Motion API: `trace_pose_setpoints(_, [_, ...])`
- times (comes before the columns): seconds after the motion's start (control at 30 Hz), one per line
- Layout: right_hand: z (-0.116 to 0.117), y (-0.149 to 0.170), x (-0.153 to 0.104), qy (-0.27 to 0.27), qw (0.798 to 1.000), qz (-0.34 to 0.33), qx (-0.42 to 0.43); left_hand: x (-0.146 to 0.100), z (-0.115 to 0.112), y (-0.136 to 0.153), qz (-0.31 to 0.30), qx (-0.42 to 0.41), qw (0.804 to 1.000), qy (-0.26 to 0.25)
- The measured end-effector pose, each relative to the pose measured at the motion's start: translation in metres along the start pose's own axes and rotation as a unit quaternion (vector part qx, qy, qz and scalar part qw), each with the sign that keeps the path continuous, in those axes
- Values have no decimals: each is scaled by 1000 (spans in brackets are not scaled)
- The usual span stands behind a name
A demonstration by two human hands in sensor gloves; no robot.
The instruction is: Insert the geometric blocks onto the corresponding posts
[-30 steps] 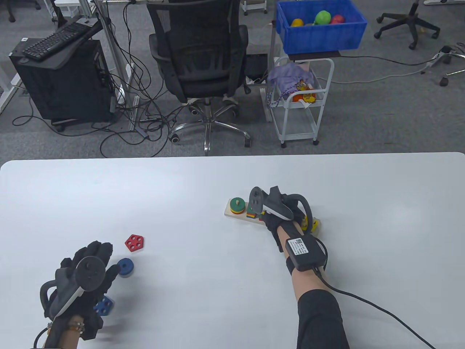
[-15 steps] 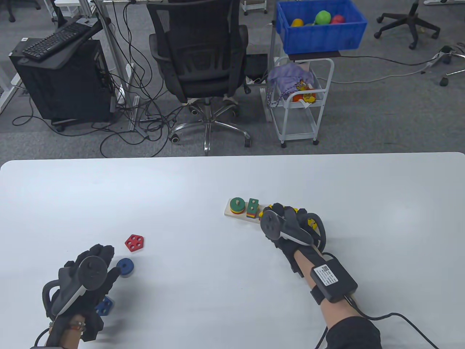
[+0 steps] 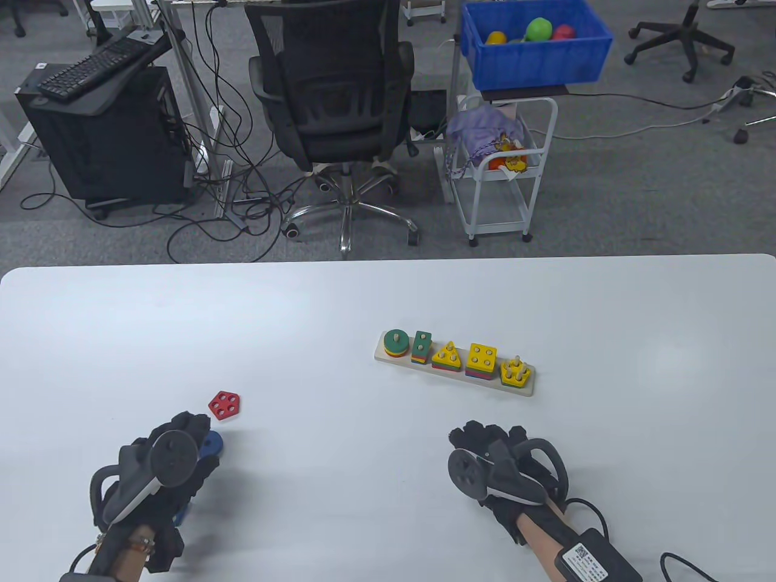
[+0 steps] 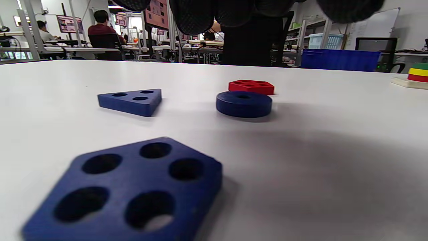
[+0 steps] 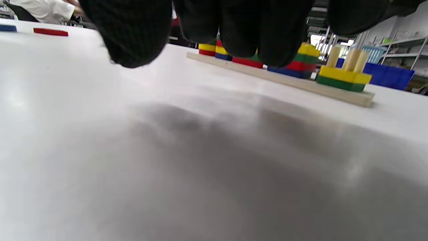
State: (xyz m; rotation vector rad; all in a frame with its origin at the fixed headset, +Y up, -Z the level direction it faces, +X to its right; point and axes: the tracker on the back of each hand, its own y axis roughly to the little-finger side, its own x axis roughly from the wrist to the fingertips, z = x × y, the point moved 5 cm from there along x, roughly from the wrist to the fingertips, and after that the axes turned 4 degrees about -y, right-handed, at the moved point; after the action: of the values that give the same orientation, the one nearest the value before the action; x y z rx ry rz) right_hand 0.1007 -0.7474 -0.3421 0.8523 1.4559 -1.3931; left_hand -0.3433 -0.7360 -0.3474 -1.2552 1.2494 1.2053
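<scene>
Blocks left loose: red pentagon [image 3: 224,405], blue ring [image 3: 211,442], blue triangle [image 4: 131,101] and blue pentagon [image 4: 132,189], all on the table at your left. The post board [image 3: 453,365] sits mid-table, well apart from them; its pentagon stack [image 3: 517,372] is lowest, posts showing above it.

Step in hand: picking the next block. Your left hand [image 3: 163,473] hovers over the blue ring, fingers loosely bent, gripping nothing. Next move calls for pinching one block and lining its holes with the matching posts.

Versus half a second ago: your right hand [image 3: 503,470] has left the board and hangs near you, empty, fingers together.
</scene>
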Motion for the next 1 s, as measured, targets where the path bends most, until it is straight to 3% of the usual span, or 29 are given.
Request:
trace_pose_setpoints(0.13, [-10, 3, 0, 0, 999, -6, 54, 11, -5, -12, 0, 8, 1000, 18])
trace_pose_setpoints(0.4, [-14, 0, -5, -1, 999, -17, 50, 74, -15, -25, 96, -28, 987, 129])
trace_pose_setpoints(0.6, [-12, 0, -5, -11, 998, -23, 59, 112, -24, -33, 135, 119, 972, 150])
trace_pose_setpoints(0.73, [-10, -1, -4, -15, 997, -28, 67, 124, -34, -35, 145, 137, 966, 166])
trace_pose_setpoints(0.8, [-9, -1, -3, -18, 997, -30, 68, 128, -30, -38, 149, 155, 969, 124])
trace_pose_setpoints(1.0, [-12, -1, -4, -15, 997, -29, 70, 128, -30, -38, 128, 139, 972, 140])
